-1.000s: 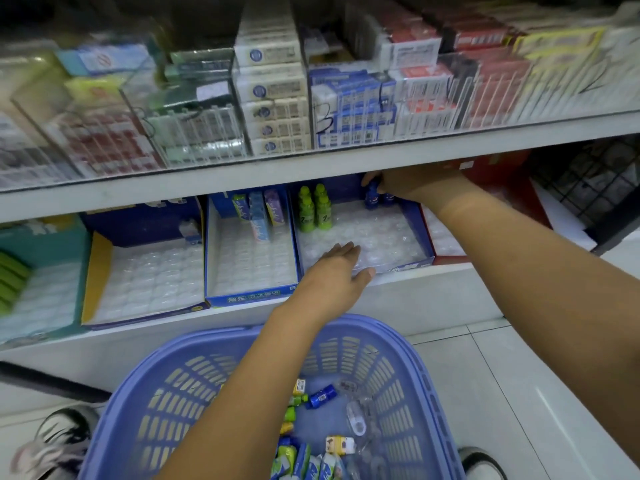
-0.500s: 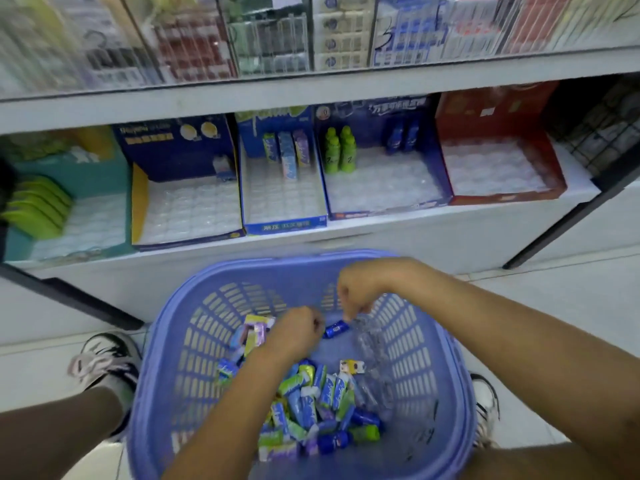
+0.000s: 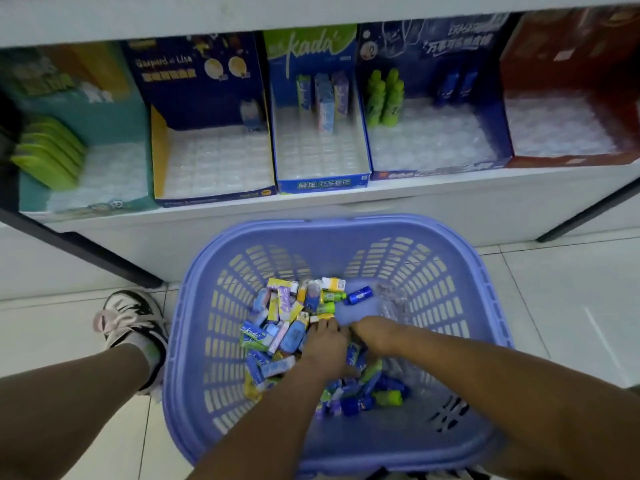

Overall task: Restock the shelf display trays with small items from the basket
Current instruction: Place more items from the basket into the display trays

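Note:
A purple plastic basket (image 3: pixel 478 292) stands on the floor below the shelf. It holds a heap of small items (image 3: pixel 277 327): tiny boxes and little bottles in blue, green and yellow. My left hand (image 3: pixel 327 351) lies palm down in the heap, fingers among the items. My right hand (image 3: pixel 372 332) is beside it, fingers curled into the pile; whether either holds an item is hidden. On the shelf stand display trays: a blue kada tray (image 3: pixel 322 183) with three small boxes, and a dark blue tray (image 3: pixel 440 173) with two green bottles and two blue bottles.
Further trays line the shelf: a red tray (image 3: pixel 568 161) at right, a navy and yellow tray (image 3: pixel 214 197), and a teal tray (image 3: pixel 86 206) with green items at left. A clear plastic wrapper (image 3: pixel 393 301) lies in the basket. My shoe (image 3: pixel 130 317) is left of the basket.
Both hands left the shelf trays and came down into the basket, then sank deeper into the heap. The view tilted down toward the basket.

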Demonstrator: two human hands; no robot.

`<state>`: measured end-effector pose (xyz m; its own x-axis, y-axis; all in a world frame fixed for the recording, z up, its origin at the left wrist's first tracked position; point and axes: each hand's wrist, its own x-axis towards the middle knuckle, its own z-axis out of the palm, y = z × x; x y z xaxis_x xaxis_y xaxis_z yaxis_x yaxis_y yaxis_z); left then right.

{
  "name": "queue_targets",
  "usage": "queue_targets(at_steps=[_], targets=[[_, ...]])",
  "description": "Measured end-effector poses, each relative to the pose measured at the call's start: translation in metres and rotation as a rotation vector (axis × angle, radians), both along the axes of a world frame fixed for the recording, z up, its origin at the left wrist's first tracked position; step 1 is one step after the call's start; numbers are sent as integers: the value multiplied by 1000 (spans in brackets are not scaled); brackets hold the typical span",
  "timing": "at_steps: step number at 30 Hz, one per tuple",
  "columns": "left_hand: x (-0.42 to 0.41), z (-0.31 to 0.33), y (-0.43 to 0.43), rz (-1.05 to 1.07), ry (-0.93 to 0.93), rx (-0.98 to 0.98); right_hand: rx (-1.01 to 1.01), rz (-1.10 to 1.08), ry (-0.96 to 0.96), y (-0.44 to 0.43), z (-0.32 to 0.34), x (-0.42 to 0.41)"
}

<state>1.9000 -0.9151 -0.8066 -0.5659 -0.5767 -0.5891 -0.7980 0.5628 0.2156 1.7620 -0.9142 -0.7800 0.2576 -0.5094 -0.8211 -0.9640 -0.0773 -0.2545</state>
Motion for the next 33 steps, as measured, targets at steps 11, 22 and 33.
queue_targets(at_steps=[11,22,33], targets=[[-3,-3,-10,-103,-93,-96,118,77,158,-41,47,-27],[2,43,-37,369,194,-139,35,-387,-479,-80,206,-65],[2,191,-94,945,1488,574,-805,-934,-1049,-130,274,-76]])
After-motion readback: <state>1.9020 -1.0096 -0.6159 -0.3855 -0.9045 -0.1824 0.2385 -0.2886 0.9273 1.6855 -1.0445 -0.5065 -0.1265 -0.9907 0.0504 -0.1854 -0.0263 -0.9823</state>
